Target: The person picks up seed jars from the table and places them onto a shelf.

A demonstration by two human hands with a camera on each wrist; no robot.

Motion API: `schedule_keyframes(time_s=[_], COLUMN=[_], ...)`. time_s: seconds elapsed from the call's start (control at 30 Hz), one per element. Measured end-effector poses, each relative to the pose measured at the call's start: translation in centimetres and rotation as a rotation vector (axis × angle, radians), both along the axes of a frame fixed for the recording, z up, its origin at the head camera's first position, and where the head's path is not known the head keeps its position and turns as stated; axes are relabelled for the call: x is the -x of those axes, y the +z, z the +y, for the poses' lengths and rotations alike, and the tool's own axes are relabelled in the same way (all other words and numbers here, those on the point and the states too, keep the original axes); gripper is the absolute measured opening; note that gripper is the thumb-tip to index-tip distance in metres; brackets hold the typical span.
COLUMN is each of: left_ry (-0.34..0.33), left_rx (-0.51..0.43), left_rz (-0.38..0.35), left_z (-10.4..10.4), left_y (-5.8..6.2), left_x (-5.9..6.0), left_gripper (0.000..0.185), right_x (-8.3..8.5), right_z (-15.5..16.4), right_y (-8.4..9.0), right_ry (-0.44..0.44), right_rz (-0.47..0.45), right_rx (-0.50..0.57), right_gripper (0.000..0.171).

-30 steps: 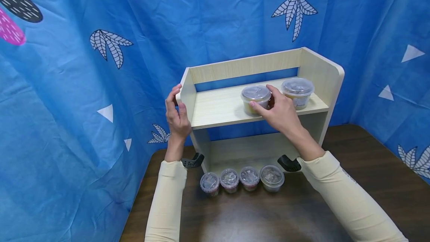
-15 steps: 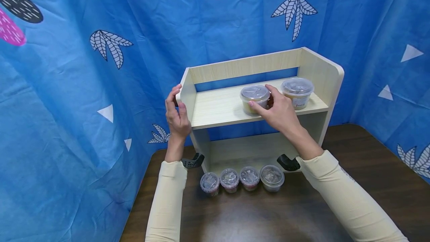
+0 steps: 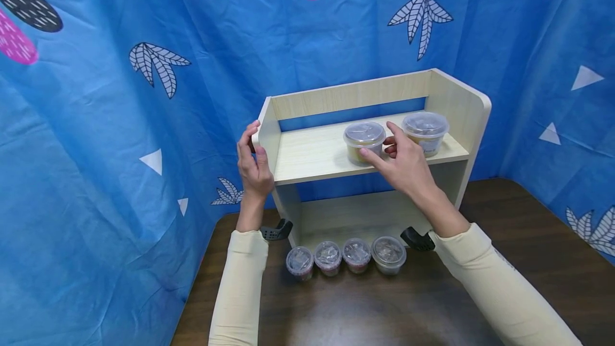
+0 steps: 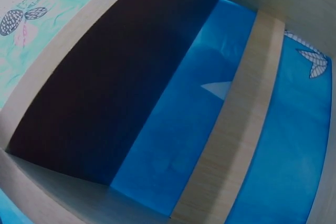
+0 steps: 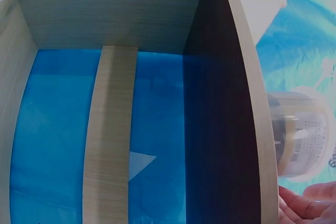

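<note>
tub (image 3: 363,143) upright near front edge of shelf (image 3: 307,154), about midway along; right hand (image 3: 403,162) half-spread beside it, left hand (image 3: 253,167) against left side edge. probably light, thin-walled; pinch sides below lid (image 3: 365,131).

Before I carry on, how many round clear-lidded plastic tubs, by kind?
Tubs showing yellow, on the pale wood-grain upper shelf: 2
Narrower tubs, on the dark brown table: 3
Wider tub, on that table: 1
Total: 6
</note>
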State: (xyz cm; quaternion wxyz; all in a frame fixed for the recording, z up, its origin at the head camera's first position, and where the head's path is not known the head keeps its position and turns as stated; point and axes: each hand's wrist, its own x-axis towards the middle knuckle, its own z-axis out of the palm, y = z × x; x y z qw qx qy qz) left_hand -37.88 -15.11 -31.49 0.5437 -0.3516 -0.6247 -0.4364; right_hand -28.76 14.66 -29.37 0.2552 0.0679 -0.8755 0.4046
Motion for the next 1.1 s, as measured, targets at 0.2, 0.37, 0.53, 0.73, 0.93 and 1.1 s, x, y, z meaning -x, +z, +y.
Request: schedule_keyframes(time_s=[0.2, 0.37, 0.53, 0.73, 0.93, 1.1], left_ry=[-0.011, -0.006, 0.001, -0.004, -0.006, -0.014], left_rx=[-0.001, -0.014, -0.013, -0.009, -0.01, -0.008], left_rz=[-0.005, -0.009, -0.017, -0.013, -0.012, -0.007], left_z=[0.2, 0.3, 0.3, 0.3, 0.3, 0.3], left_y=[0.1, 0.1, 0.1, 0.2, 0.3, 0.3], left_x=[-0.2, -0.4, -0.4, -0.4, -0.6, -0.6], left_gripper=[0.04, 0.037, 0.038, 0.039, 0.038, 0.043], right_x=[-1.0, -1.5, -2.1, -2.8, -3.0, -3.3], right_z=[0.5, 0.8, 1.0, 1.3, 1.4, 1.5], right_y=[-0.4, -0.8, -1.0, -1.3, -1.7, -2.0], right_ry=[-0.007, 0.001, 0.003, -0.014, -0.023, -0.015], right_rz=[0.018, 0.048, 0.07, 0.099, 0.12, 0.128], right_rx=[-0.002, -0.006, -0.016, -0.015, -0.009, 0.0], right_gripper=[0.087, 0.085, 0.083, 0.081, 0.076, 0.074])
